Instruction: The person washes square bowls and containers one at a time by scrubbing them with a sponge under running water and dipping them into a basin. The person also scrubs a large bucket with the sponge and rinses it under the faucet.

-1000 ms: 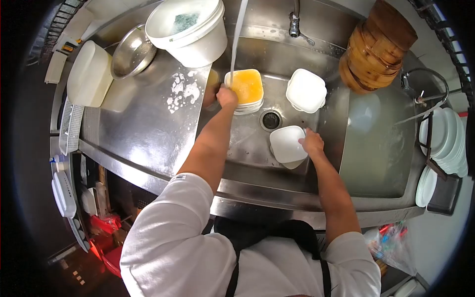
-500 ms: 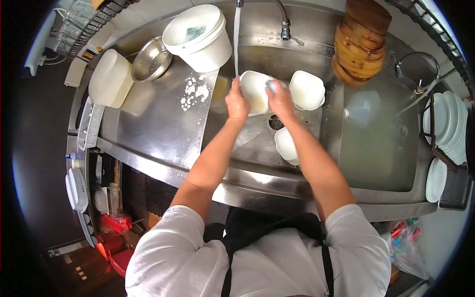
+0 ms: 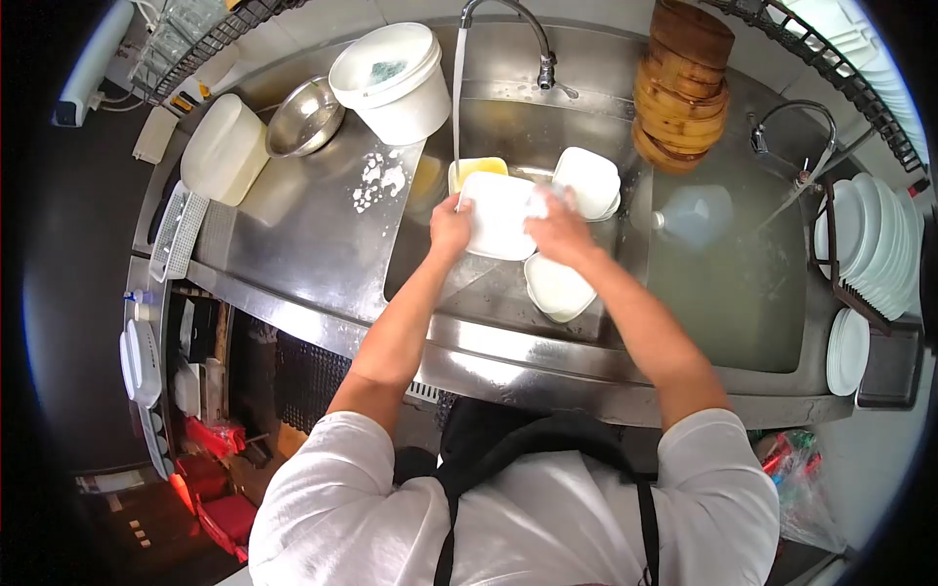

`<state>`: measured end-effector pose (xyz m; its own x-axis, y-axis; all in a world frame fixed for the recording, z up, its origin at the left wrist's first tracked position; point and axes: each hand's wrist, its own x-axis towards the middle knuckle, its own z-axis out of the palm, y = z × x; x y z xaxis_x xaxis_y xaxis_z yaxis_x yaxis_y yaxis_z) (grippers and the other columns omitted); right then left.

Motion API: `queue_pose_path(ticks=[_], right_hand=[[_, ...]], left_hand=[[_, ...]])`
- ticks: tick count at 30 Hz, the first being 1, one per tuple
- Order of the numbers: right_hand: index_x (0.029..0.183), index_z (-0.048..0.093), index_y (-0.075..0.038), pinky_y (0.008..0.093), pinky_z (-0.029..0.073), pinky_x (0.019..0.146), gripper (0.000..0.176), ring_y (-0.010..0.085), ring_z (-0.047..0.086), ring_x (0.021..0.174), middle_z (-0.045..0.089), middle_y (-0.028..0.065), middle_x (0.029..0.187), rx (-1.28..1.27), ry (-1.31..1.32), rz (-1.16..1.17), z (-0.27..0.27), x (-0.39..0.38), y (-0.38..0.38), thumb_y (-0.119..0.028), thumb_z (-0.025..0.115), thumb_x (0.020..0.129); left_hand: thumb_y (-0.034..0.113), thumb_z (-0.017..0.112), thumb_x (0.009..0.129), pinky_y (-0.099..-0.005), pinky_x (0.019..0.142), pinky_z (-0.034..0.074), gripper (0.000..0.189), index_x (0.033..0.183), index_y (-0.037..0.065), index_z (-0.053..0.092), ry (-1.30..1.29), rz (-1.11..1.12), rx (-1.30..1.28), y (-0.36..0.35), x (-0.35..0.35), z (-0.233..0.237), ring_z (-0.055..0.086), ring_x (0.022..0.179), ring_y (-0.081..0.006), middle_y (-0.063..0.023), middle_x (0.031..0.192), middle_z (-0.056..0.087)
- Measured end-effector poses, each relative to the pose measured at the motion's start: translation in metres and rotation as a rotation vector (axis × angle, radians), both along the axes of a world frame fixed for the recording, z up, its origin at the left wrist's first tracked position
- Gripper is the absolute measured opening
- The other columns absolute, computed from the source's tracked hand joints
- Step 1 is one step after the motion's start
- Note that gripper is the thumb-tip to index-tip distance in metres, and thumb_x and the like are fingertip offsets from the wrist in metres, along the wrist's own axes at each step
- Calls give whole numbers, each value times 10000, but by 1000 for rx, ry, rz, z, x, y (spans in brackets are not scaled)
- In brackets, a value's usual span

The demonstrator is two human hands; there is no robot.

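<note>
A white square dish (image 3: 500, 217) is held above the middle sink basin. My left hand (image 3: 450, 229) grips its left edge. My right hand (image 3: 564, 230) is at its right side, blurred, with something pale at the fingers that I cannot make out. Behind the dish lies a yellow container (image 3: 481, 171), partly covered, near the running tap water (image 3: 457, 107). White dishes (image 3: 587, 183) sit to the right of my right hand, and another white dish (image 3: 559, 287) lies below it.
A white bucket (image 3: 393, 98), a steel bowl (image 3: 306, 117) and a cream tub (image 3: 224, 149) stand on the left counter. Stacked bamboo steamers (image 3: 681, 88) stand behind. The right basin holds cloudy water and a plastic bottle (image 3: 696, 217). Plates (image 3: 879, 239) fill a rack at right.
The held dish has come lower and now shows a flat white face. The yellow container behind it has come into view. The whole view has shifted slightly.
</note>
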<state>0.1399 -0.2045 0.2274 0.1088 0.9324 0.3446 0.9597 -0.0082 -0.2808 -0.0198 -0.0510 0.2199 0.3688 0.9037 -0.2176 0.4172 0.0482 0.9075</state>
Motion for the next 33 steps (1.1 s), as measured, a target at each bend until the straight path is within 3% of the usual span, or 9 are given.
queue_pose_path(ticks=[1, 4, 6, 10, 13, 17, 21, 26, 33], right_hand=[[1098, 662, -195, 515, 290, 1102, 234, 418, 485, 1187, 538, 226, 1275, 91, -124, -81, 12, 13, 1, -255, 572, 890], [1254, 550, -37, 352, 333, 1086, 376, 302, 444, 1284, 468, 213, 1372, 221, 1854, -18, 34, 18, 29, -268, 484, 965], [1340, 435, 41, 335, 304, 1101, 495, 284, 400, 1324, 414, 206, 1426, 429, 1212, -116, -19, 7, 39, -309, 451, 990], [1278, 472, -25, 345, 385, 1010, 453, 227, 478, 1204, 497, 107, 1326, 426, 1963, -111, -3, -38, 10, -374, 465, 990], [1291, 418, 6, 446, 440, 919, 473, 384, 581, 1082, 589, 242, 1184, 152, 1036, -613, -29, -26, 7, -149, 599, 882], [1203, 533, -36, 480, 460, 911, 431, 421, 585, 1065, 626, 232, 1124, -293, 576, -840, -77, 6, -33, -244, 655, 845], [1209, 572, -83, 460, 474, 921, 481, 378, 596, 1080, 633, 192, 1149, -617, 478, -885, -66, 20, -52, -322, 701, 812], [1260, 568, -131, 447, 474, 930, 585, 342, 594, 1105, 638, 159, 1166, -853, 444, -848, -79, 25, -55, -375, 751, 760], [1169, 596, -95, 488, 507, 831, 435, 393, 647, 957, 670, 205, 1030, -780, 292, -823, -77, 21, -62, -372, 668, 841]], left_hand=[[161, 591, 923, -337, 840, 504, 305, 1188, 14, 628, -94, -68, -107, 0, -1, -13, 653, 935, -214, -128, 1032, 697], [136, 538, 963, -330, 780, 509, 238, 1135, -3, 626, -284, -195, -195, -33, 18, 1, 629, 863, -152, -58, 1000, 673], [144, 540, 964, -327, 784, 507, 224, 1106, -7, 625, -485, -152, -200, -45, 40, -7, 624, 861, -145, -47, 989, 668], [225, 609, 920, -389, 795, 499, 327, 1146, 3, 529, 42, 22, 200, -21, 44, -18, 658, 845, -283, -175, 928, 684], [246, 627, 890, -473, 798, 487, 328, 1053, -28, 550, 263, -72, 236, -35, 35, -26, 627, 849, -438, -266, 894, 649], [356, 661, 850, -491, 849, 475, 525, 1172, -27, 502, 338, -273, 333, -9, 18, -76, 611, 941, -410, -267, 933, 632], [438, 656, 830, -456, 913, 470, 589, 1148, -45, 540, 493, 185, 383, 62, 21, -107, 601, 1030, -386, -256, 1031, 631], [332, 620, 856, -430, 931, 477, 434, 1061, -49, 592, 542, 36, -28, 136, 38, -156, 611, 1079, -385, -270, 1110, 632], [69, 523, 854, -460, 895, 492, 348, 1192, 1, 570, 490, 37, 214, 127, 44, -131, 610, 1036, -419, -272, 1095, 630]])
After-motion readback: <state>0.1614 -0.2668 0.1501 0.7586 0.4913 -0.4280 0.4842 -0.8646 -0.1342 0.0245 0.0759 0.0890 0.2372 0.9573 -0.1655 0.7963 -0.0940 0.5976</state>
